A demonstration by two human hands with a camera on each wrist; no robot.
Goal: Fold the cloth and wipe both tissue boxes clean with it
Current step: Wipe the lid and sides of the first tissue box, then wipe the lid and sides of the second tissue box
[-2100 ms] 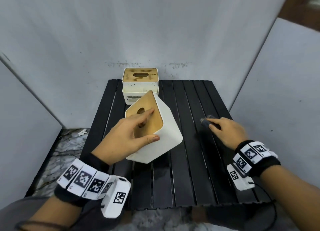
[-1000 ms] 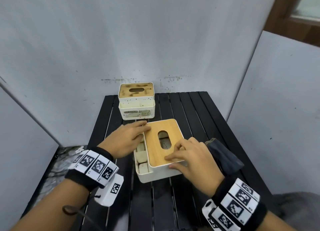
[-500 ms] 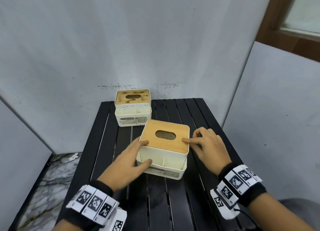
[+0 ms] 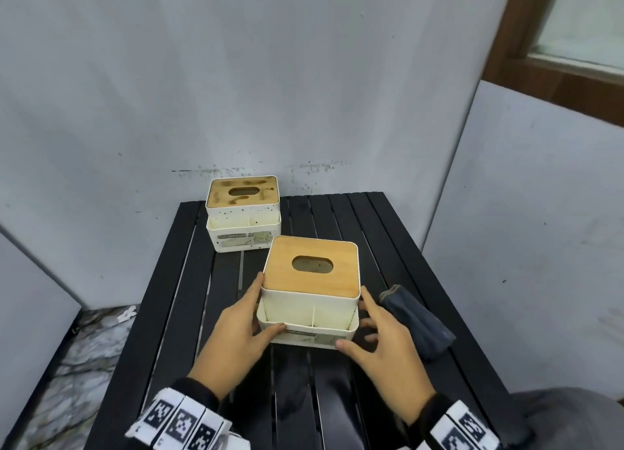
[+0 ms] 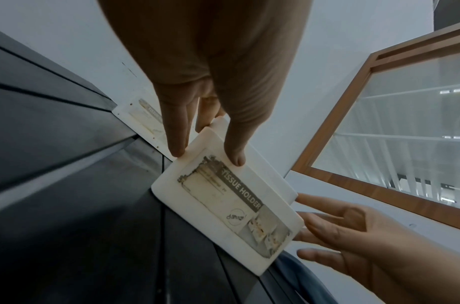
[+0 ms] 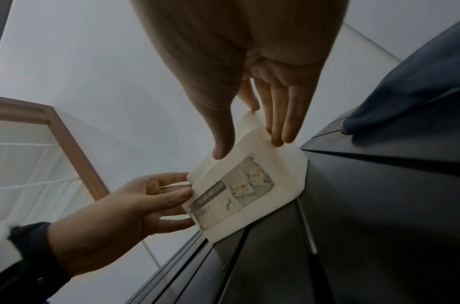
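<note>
The near tissue box (image 4: pixel 310 294), white with a clean wooden lid, stands upright mid-table on the black slatted table (image 4: pixel 189 280). My left hand (image 4: pixel 258 311) lies against its left side with straight fingers and the thumb on the front wall. My right hand (image 4: pixel 358 318) is at its right side, fingers straight, thumb by the front corner. The left wrist view shows the left hand (image 5: pixel 206 157) at the labelled front (image 5: pixel 231 205); the right wrist view shows the right hand (image 6: pixel 249 148) at the same box (image 6: pixel 239 191). A folded dark blue cloth (image 4: pixel 418 321) lies free beside my right hand. The far tissue box (image 4: pixel 243 213) has a stained lid.
Grey panels close in the table at the back, the left and the right. A wood-framed window (image 4: pixel 574 44) is at the upper right. Marbled floor (image 4: pixel 84 348) shows past the table's left edge. Bare slats lie in front of the near box.
The near box went from tilted to upright and turned its compartment front toward me. My right hand left the lid edge for the box's lower right side, uncovering the cloth.
</note>
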